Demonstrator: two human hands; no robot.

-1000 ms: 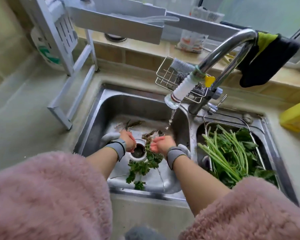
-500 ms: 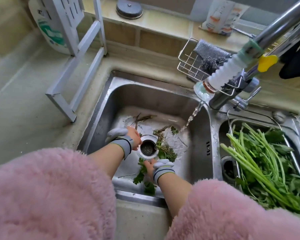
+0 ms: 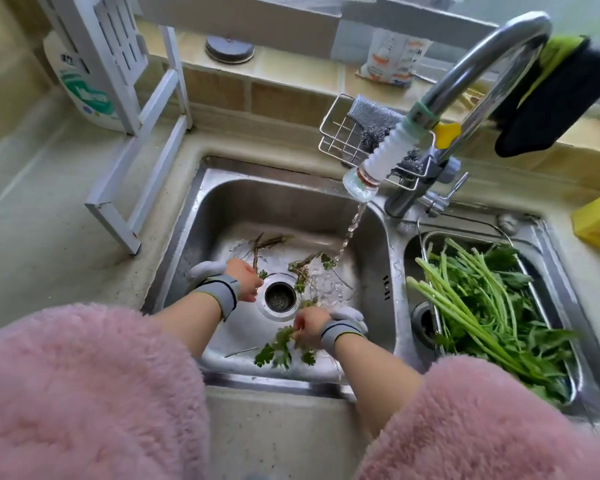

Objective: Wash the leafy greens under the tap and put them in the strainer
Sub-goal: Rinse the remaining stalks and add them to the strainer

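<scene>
Greens (image 3: 284, 348) hang from my right hand (image 3: 310, 327), pinched at the stems, leaves trailing toward lower centre of frame. Strainer (image 3: 568, 382) lies at right, past the basin divider, stalks already inside. My left hand (image 3: 245, 278) rests by the drain (image 3: 280, 299), grip unclear. Tap (image 3: 361, 183) runs beyond
</scene>
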